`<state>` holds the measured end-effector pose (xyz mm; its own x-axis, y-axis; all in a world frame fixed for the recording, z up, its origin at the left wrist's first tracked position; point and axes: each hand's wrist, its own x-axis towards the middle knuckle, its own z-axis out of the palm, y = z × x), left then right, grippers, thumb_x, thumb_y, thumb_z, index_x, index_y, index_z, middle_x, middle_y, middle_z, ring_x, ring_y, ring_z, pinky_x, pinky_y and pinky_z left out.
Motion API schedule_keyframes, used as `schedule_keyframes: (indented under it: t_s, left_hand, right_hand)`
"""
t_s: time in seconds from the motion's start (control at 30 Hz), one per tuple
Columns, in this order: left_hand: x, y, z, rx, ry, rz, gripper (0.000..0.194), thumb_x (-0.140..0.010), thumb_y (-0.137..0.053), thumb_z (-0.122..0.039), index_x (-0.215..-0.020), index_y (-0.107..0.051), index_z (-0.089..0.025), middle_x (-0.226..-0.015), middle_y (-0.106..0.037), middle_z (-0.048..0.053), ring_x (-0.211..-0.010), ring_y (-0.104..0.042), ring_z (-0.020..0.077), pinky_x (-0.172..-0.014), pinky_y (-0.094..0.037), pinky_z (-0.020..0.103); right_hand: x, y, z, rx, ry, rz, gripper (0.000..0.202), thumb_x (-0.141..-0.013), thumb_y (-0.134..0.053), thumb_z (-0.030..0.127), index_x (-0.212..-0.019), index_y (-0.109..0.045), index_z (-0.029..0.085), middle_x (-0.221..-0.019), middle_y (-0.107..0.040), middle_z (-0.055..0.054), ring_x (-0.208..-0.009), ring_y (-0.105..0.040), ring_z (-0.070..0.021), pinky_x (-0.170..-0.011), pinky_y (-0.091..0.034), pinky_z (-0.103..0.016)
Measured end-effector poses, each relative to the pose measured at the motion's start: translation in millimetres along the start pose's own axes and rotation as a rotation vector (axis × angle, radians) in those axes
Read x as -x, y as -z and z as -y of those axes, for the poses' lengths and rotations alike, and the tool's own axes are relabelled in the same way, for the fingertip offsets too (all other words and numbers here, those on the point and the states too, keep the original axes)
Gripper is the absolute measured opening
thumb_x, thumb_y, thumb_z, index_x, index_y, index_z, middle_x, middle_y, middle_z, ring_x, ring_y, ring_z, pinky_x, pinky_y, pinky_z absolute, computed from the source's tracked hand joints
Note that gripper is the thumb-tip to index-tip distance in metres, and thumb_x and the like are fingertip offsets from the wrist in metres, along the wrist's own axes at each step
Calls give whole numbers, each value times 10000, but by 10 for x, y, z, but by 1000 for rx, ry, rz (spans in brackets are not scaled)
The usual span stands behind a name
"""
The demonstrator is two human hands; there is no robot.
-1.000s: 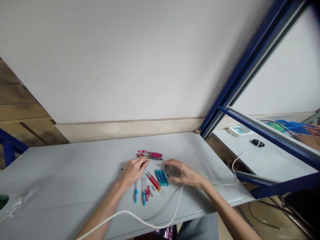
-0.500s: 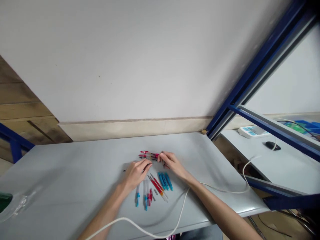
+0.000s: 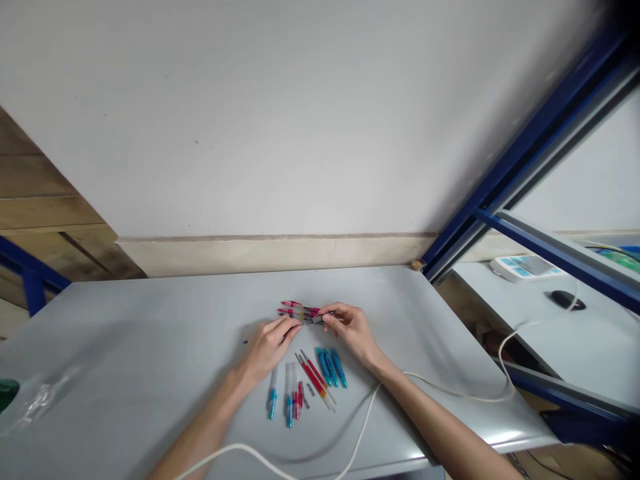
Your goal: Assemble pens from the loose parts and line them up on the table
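My right hand pinches the right end of a red pen that lies among a few assembled red pens near the middle of the grey table. My left hand rests on the table just left of it, its fingertips closed on a small dark part that meets the pen's end. Below the hands lie loose pen parts: blue caps, red refills and clear barrels with blue tips.
A white cable loops across the table's front edge toward the right. A clear plastic bag lies at the far left. Right of the blue metal frame, another table holds a white scale and a black mouse.
My right hand moved from the blue caps up to the red pens and took hold of one. The left hand stayed nearly in place. The view shifted slightly left.
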<state>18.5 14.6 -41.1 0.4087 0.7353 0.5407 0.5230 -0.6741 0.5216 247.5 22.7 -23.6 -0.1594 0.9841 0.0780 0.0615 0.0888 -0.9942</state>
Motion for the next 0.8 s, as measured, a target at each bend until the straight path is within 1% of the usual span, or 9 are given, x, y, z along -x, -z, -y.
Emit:
schedule_keyframes:
  t_s: [0.17,0.3,0.37,0.4,0.47,0.53,0.6,0.67,0.8]
  left_hand:
    - [10,11,-16,27,12,12,164,-1023,-512,-250,-1047,-671,-216,-942,-715,20,-825,-691,143,-806,-534,251]
    - [5,43,-47,31,62,85,188,-1029,-497,-287,-1054,-670,-219,-968,-713,28,-849,-692,156,-808,-543,264]
    - [-2,54,-85,18,91,130,192,-1013,-530,-319,-1144,-642,-234,-1035,-716,33,-902,-699,175,-818,-559,282]
    - [-5,52,-110,13,100,153,234,-1001,-552,-332,-1210,-612,-246,-1084,-713,36,-938,-700,186,-825,-568,292]
    - [-7,32,-167,-5,99,196,370,-981,-580,-319,-1343,-523,-270,-1205,-687,49,-1021,-695,208,-860,-583,322]
    - [-5,-7,-224,-44,80,226,496,-970,-571,-253,-1442,-424,-285,-1326,-630,68,-1098,-678,228,-912,-584,361]
    - [-1,-47,-272,-99,58,236,607,-955,-550,-197,-1514,-330,-286,-1409,-567,94,-1161,-653,255,-955,-574,405]
    - [-1,-70,-310,-140,46,239,678,-943,-535,-172,-1554,-260,-284,-1438,-531,117,-1196,-632,276,-973,-568,432]
    - [-14,-65,-382,-170,67,243,727,-912,-522,-128,-1562,-245,-296,-1447,-500,126,-1222,-602,293,-949,-576,444]
  right_hand:
    - [1,-6,-21,4,-16,40,360,-821,-745,474,-955,-750,139,-632,-657,-23,-532,-542,-129,-498,-418,-232]
    - [52,-33,3,88,24,46,340,-875,-692,487,-879,-743,151,-640,-673,-32,-537,-558,-145,-526,-447,-256]
    - [96,-61,29,209,108,67,307,-911,-664,457,-853,-741,166,-690,-699,-44,-583,-596,-164,-586,-481,-277]
    - [121,-81,40,270,169,87,270,-923,-659,427,-870,-743,176,-742,-721,-54,-637,-629,-181,-637,-501,-291]
    - [172,-129,53,351,301,128,173,-940,-653,345,-947,-745,199,-896,-753,-72,-789,-681,-213,-759,-525,-320]
    - [214,-173,54,386,408,149,137,-960,-618,264,-1007,-736,213,-1001,-752,-80,-902,-689,-227,-842,-523,-336]
    - [239,-195,51,418,472,155,168,-974,-572,206,-1029,-730,218,-1020,-742,-85,-937,-683,-226,-862,-520,-335]
    - [247,-194,47,449,503,158,208,-982,-539,177,-1061,-726,222,-1016,-734,-88,-943,-678,-224,-866,-519,-334]
    - [245,-186,15,480,545,159,228,-989,-521,170,-1070,-727,223,-990,-729,-90,-894,-673,-216,-833,-522,-321]
